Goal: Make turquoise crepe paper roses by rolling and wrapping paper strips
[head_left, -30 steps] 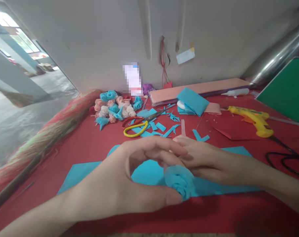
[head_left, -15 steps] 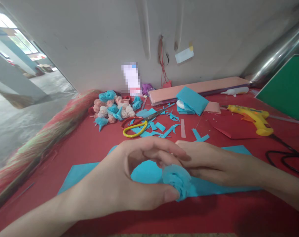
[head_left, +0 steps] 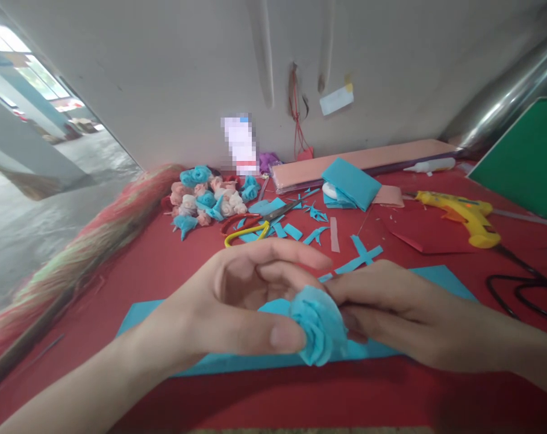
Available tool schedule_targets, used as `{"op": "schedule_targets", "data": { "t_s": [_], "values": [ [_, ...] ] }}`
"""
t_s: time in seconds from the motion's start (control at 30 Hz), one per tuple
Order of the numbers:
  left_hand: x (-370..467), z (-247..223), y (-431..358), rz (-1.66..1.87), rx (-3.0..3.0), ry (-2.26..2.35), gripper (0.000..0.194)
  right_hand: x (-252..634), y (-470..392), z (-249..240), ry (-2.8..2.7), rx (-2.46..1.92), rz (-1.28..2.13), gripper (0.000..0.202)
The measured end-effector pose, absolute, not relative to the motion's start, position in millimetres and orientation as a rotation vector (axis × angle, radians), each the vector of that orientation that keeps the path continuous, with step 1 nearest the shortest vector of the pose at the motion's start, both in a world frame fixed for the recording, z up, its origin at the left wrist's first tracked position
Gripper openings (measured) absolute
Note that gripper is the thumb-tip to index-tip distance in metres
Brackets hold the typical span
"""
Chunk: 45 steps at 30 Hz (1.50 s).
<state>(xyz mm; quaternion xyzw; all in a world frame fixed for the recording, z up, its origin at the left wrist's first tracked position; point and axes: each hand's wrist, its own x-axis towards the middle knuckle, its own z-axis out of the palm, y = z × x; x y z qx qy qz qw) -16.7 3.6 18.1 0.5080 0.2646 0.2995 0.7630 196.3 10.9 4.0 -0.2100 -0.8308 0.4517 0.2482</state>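
A blue crepe paper rose [head_left: 319, 328] with layered, curled petals is held up between my two hands. My left hand [head_left: 250, 295] has its thumb against the rose's near left side, with the fingers curved behind it. On the rose's right side, my right hand [head_left: 404, 313] pinches its back or base with thumb and fingers; the exact spot is hidden behind the petals. Under both hands lies a flat blue crepe paper sheet [head_left: 219, 363] on the red tabletop [head_left: 264, 404].
Finished paper flowers [head_left: 210, 196] are heaped at the back left. Beside them lie scissors [head_left: 250, 229] among blue paper scraps [head_left: 316, 235]. A folded blue paper pack [head_left: 351, 184] sits farther back. At the right rest a yellow glue gun [head_left: 470, 217] with its black cord and a green board [head_left: 526, 160].
The rose has turned so its open face shows more toward me. It has shifted slightly left with my left hand. My right hand has drawn its fingers into a pinch beside it.
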Motion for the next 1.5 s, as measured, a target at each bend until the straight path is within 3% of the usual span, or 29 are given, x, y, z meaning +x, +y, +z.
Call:
{"op": "schedule_targets", "data": {
  "t_s": [0.3, 0.63, 1.0, 1.5],
  "values": [
    [-10.7, 20.0, 2.7, 0.798, 1.116, 0.688, 0.031, 195.0, 10.2, -1.8, -2.224, -0.614, 1.232, 0.016],
    [-9.9, 16.2, 2.8, 0.829, 1.039, 0.673, 0.027, 185.8, 13.0, -5.7, -1.897, -0.566, 1.704, 0.022],
    [-12.9, 15.1, 7.2, 0.603, 1.054, 0.471, 0.029, 188.5, 11.6, -13.2, -1.517, -0.485, 2.368, 0.022],
    [-13.6, 7.6, 6.0, 0.511, 1.106, 0.347, 0.031, 181.4, 5.7, -18.2, -1.408, -0.440, 2.496, 0.017]
  ]
}}
